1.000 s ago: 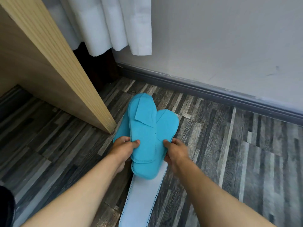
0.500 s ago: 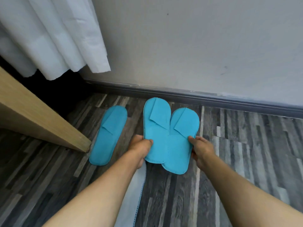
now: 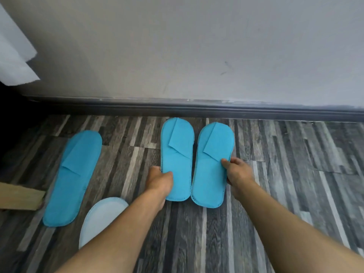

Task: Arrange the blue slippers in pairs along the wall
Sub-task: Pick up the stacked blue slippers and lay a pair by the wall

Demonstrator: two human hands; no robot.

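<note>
Two flat blue slippers lie side by side on the floor, toes close to the dark skirting board [image 3: 197, 110]. My left hand [image 3: 160, 179] pinches the left edge of the left slipper [image 3: 177, 154]. My right hand [image 3: 237, 171] pinches the right edge of the right slipper [image 3: 211, 168]. A narrow gap separates the two. A third blue slipper [image 3: 71, 168] lies alone at the left, angled, with nothing touching it. A pale white-blue slipper [image 3: 100, 217] lies sole up near my left forearm, which partly covers it.
The grey wall [image 3: 197, 56] runs across the top of the view. A white curtain [image 3: 13, 62] hangs at the upper left above a dark corner. A wooden furniture edge [image 3: 19, 196] juts in at the left. Striped grey wood flooring [image 3: 295, 174] stretches to the right.
The two overlapping slippers in my hands have been spread apart and set down flat side by side near the skirting. The view shifted right; the curtain and wooden panel slid left.
</note>
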